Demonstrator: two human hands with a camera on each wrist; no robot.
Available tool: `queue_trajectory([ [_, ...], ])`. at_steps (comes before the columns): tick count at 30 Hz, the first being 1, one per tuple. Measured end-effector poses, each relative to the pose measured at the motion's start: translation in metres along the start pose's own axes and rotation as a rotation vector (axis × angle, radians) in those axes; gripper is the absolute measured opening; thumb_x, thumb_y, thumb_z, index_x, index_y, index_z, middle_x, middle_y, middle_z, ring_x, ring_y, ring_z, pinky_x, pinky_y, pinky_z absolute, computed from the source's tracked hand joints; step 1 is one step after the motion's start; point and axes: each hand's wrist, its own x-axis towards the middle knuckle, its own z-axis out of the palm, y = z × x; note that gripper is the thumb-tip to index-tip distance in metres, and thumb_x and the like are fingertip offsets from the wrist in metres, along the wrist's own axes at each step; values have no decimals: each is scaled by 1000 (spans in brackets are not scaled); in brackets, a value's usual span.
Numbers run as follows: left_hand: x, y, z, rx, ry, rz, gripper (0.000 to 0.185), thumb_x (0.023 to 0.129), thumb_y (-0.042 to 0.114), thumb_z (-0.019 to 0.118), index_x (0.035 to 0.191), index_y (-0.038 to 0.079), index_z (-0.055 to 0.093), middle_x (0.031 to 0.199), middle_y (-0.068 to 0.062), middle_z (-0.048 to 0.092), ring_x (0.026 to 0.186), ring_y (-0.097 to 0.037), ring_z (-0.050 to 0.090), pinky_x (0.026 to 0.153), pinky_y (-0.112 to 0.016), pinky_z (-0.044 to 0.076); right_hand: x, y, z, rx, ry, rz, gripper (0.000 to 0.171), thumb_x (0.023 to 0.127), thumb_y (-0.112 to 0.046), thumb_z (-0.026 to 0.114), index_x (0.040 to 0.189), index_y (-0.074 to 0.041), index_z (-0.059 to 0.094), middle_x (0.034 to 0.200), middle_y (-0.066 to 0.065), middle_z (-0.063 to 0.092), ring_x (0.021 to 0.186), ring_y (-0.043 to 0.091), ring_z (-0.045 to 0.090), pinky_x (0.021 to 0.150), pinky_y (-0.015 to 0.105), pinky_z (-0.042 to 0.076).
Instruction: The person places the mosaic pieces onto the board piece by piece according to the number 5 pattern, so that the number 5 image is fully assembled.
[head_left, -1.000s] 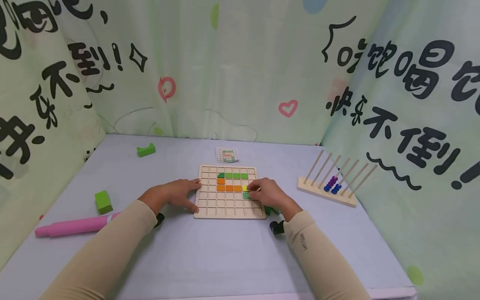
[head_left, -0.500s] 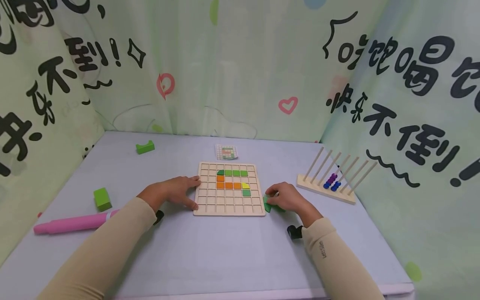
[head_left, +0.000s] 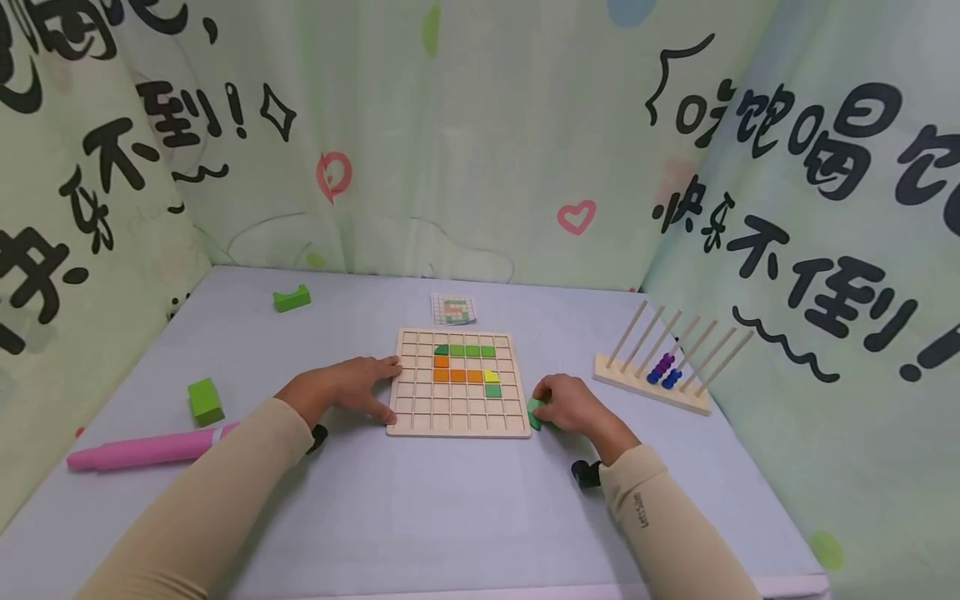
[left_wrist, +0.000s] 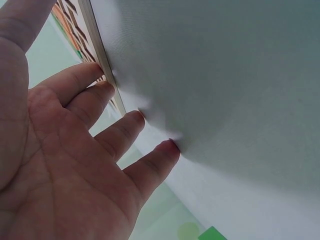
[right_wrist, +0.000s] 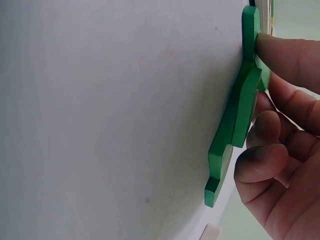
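The green tiles [head_left: 534, 412] lie flat on the bench [head_left: 450, 500] just beside the right edge of the wooden grid board [head_left: 457, 421], a small overlapping cluster under the right hand [head_left: 573, 406]. In the right wrist view they [right_wrist: 240, 115] form a thin strip whose long axis runs along the board's edge, toward and away from the person. The right hand's grip is curled over them, fingertips [right_wrist: 262, 162] pressing on the pieces.

The left hand [head_left: 341, 387] lies flat, fingers straight and spread, against the board's left edge [left_wrist: 100, 55], holding nothing. On the board sit green, orange and yellow tiles [head_left: 467, 367].

The bench is pale lilac-grey cloth, walled on three sides by light green curtains [head_left: 465, 133] with black lettering.

A second ago the right hand was over the board at the yellow and green tiles; it has since drawn back to the pieces beside it. The left hand has stayed put.
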Motion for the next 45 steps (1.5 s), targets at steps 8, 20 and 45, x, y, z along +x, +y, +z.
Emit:
queue_trajectory([
  [8,1,0,0,23,11,21,98,85,49,84,161,8,37,172,-10,25,157,-40,26,127,-55,26,-2,-2,0,21,23,-17,12,90,-6,75,99,-6,67,88,4,63,80,18,56,72,31,48],
  [20,1,1,0,25,2,8,100,85,50,84,162,9,36,173,-10,24,157,-40,26,127,-55,26,-3,2,-3,96,68,38,18,94,-11,73,110,-6,67,97,7,63,87,21,57,74,33,49],
  [45,1,-1,2,5,4,10,100,85,49,84,162,9,35,173,-9,24,157,-40,25,127,-54,25,6,-43,16,232,-8,-138,8,92,-4,72,99,-7,70,86,2,63,80,16,56,71,29,47],
])
